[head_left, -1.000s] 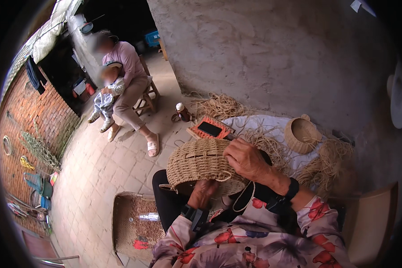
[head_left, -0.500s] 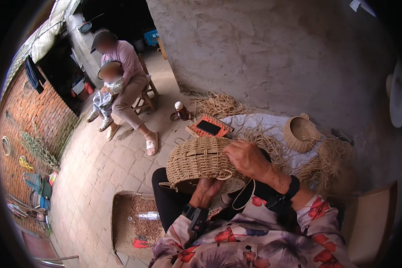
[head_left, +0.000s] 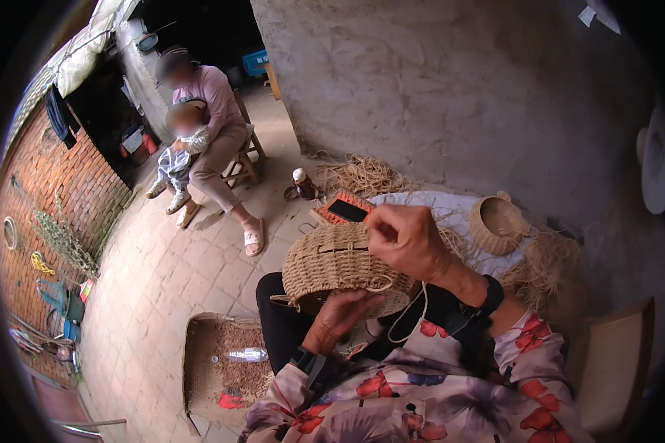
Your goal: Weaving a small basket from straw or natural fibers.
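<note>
A woven straw basket (head_left: 332, 262) is tilted over my lap, its opening facing down toward me. My left hand (head_left: 341, 311) holds it at the lower rim, some fingers hidden inside the opening. At its upper right side, my right hand (head_left: 408, 242) is closed in a pinch; whatever is between those fingertips is too small to make out. A narrow dark gap runs between the woven rows of the wall near the right hand. From the basket's right side a loose straw cord (head_left: 419, 317) hangs in a curve.
A phone (head_left: 347, 210) rests on an orange woven stool behind the basket. Straw cord bundles (head_left: 362, 175) and a smaller basket (head_left: 497, 221) lie by the wall. A tray (head_left: 199, 369) holds a plastic bottle. A seated person (head_left: 218, 103) holds a child.
My right hand has lifted slightly away from the basket wall, its fingers pinched. The left hand has shifted at the rim, showing more of itself. The whole view has moved a little.
</note>
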A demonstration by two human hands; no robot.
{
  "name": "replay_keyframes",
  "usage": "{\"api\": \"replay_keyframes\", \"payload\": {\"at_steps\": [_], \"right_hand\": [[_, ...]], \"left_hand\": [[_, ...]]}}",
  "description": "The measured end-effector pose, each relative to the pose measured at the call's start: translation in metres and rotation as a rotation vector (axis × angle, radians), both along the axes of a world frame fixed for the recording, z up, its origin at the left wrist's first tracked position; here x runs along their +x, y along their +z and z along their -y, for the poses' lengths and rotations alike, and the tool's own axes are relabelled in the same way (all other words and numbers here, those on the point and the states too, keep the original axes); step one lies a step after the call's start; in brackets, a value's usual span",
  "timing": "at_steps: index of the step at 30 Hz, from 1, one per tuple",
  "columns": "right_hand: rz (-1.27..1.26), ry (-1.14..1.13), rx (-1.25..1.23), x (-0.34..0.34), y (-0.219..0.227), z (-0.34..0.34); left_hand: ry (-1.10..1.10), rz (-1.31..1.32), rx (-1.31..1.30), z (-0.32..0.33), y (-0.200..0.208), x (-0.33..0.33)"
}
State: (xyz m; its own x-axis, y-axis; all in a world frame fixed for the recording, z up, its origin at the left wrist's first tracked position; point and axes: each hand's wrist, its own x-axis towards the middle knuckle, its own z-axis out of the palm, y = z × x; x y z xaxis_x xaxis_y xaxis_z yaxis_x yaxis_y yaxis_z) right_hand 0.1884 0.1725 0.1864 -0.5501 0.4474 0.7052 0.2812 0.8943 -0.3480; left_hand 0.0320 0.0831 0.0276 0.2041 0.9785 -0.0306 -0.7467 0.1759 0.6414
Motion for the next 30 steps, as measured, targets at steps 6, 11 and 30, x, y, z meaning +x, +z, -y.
{"api": "replay_keyframes", "payload": {"at_steps": [6, 11, 30], "right_hand": [[-0.186, 0.163, -0.635, 0.011, -0.005, -0.003], [0.079, 0.05, -0.558, 0.009, -0.049, -0.018], [-0.456, 0.665, -0.465, -0.004, 0.108, 0.036]], "left_hand": [[0.068, 0.313, 0.095, 0.016, 0.008, -0.023], [0.12, 0.222, 0.019, -0.001, 0.021, -0.024], [0.164, -0.444, -0.079, -0.005, -0.012, 0.02]]}}
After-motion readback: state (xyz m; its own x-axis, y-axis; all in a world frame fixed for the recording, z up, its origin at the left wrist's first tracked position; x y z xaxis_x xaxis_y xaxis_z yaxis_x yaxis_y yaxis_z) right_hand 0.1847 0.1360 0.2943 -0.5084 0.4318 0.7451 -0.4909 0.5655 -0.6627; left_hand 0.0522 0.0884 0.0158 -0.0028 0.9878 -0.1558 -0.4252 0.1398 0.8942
